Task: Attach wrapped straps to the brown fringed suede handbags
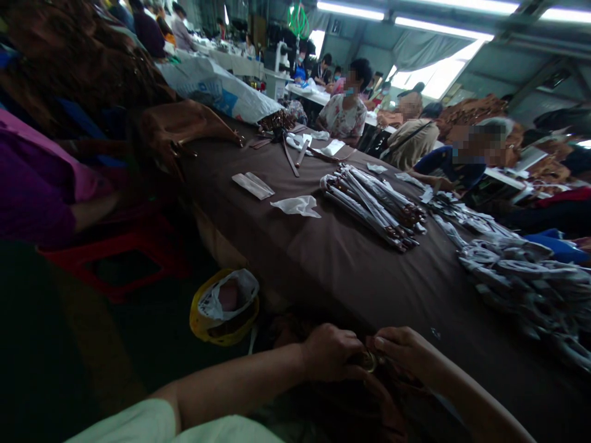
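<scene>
The left hand [330, 351] is curled with its knuckles upward and its fingers bent inward toward the right hand [406, 351], while the bare left forearm [244, 378] runs back and outward behind it. Just beside the left hand's fingers, the right hand reaches inward with its thumb and fingers drawn together in a pinch, and the bare right forearm [475, 391] slopes back and outward behind it. Both hands are close together, their fingertips partly lost in shadow between them.
</scene>
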`<action>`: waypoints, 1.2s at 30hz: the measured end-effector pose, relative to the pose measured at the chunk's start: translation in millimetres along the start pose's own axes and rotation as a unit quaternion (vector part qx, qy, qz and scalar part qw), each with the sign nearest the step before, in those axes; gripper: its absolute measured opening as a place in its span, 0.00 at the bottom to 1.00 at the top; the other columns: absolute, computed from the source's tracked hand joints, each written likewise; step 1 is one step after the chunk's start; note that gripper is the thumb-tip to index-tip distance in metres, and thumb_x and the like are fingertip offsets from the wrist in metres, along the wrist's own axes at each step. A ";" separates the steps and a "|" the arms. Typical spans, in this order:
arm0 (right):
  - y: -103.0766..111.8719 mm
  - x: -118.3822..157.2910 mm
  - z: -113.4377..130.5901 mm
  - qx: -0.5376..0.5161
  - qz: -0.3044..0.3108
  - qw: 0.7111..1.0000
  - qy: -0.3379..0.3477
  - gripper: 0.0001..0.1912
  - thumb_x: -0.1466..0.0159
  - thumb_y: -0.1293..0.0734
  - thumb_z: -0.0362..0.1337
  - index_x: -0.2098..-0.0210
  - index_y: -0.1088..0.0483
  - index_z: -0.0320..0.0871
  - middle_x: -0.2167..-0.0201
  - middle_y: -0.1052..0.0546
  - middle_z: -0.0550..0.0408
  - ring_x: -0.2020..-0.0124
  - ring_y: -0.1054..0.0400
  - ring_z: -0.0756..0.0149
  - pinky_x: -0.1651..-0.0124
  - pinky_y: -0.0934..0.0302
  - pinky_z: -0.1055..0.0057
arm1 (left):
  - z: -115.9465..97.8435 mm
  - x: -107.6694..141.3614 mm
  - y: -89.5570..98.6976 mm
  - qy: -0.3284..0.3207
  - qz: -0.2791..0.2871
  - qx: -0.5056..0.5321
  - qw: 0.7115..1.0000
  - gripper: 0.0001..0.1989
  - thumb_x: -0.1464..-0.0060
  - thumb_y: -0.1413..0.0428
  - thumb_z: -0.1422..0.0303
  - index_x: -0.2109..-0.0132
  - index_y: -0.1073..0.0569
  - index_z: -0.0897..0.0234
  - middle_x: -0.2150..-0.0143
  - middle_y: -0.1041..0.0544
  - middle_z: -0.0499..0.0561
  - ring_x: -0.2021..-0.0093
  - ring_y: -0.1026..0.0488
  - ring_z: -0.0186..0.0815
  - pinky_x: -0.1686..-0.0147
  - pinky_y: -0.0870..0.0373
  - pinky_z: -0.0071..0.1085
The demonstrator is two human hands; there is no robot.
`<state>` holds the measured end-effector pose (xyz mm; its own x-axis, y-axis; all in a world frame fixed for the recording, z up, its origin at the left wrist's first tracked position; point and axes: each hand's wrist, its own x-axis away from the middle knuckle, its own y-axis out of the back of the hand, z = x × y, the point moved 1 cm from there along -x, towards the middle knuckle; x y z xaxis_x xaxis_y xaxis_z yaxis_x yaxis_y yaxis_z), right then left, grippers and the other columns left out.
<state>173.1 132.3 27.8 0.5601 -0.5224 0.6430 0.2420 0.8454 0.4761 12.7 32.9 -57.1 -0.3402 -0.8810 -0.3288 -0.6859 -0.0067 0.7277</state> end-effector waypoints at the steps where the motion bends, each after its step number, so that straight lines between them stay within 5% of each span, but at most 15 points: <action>1: 0.1 -0.6 0.2 0.007 -0.005 1.000 0.000 0.26 0.42 0.39 0.59 0.75 0.34 0.41 0.85 0.39 0.64 0.86 0.48 0.76 0.83 0.54 0.78 | 0.2 0.2 -0.3 0.001 0.003 -0.003 1.000 0.23 0.46 0.48 0.46 0.61 0.28 0.63 0.65 0.24 0.49 0.68 0.26 0.33 0.73 0.39 0.27; 8: -0.2 -7.2 -6.9 0.013 0.007 1.000 -0.015 0.26 0.43 0.39 0.61 0.76 0.36 0.41 0.87 0.41 0.65 0.87 0.50 0.77 0.84 0.55 0.78 | 3.1 1.5 -7.3 0.001 -0.006 0.001 1.000 0.24 0.46 0.49 0.45 0.62 0.27 0.63 0.65 0.24 0.50 0.67 0.25 0.33 0.73 0.38 0.26; 16: 5.4 -10.9 -4.6 0.013 0.091 0.995 -0.022 0.26 0.42 0.38 0.60 0.76 0.36 0.41 0.87 0.41 0.65 0.87 0.51 0.78 0.85 0.57 0.78 | 0.5 1.4 -3.0 -0.019 0.010 -0.011 1.000 0.27 0.47 0.50 0.42 0.63 0.26 0.63 0.67 0.24 0.49 0.68 0.24 0.35 0.77 0.40 0.27; 27: 8.6 -17.0 5.4 0.052 0.246 0.968 -0.008 0.21 0.45 0.33 0.53 0.79 0.32 0.39 0.88 0.39 0.64 0.88 0.50 0.79 0.86 0.59 0.80 | -2.2 8.4 -12.9 -0.125 0.011 0.003 0.992 0.24 0.50 0.44 0.45 0.57 0.25 0.60 0.66 0.22 0.48 0.69 0.24 0.32 0.78 0.39 0.29; 36: 7.5 -8.7 2.2 0.062 0.251 0.966 0.012 0.25 0.43 0.36 0.56 0.81 0.38 0.41 0.87 0.41 0.64 0.87 0.51 0.79 0.86 0.59 0.80 | 3.0 10.5 -12.4 -0.086 0.004 0.019 0.996 0.22 0.48 0.46 0.45 0.59 0.25 0.59 0.66 0.23 0.48 0.70 0.26 0.31 0.79 0.42 0.26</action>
<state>168.3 142.9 27.0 0.6014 -0.0468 0.7976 -0.1598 0.9711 0.1774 15.7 25.1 -71.4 -0.4481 -0.7874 -0.4233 -0.7058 0.0210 0.7081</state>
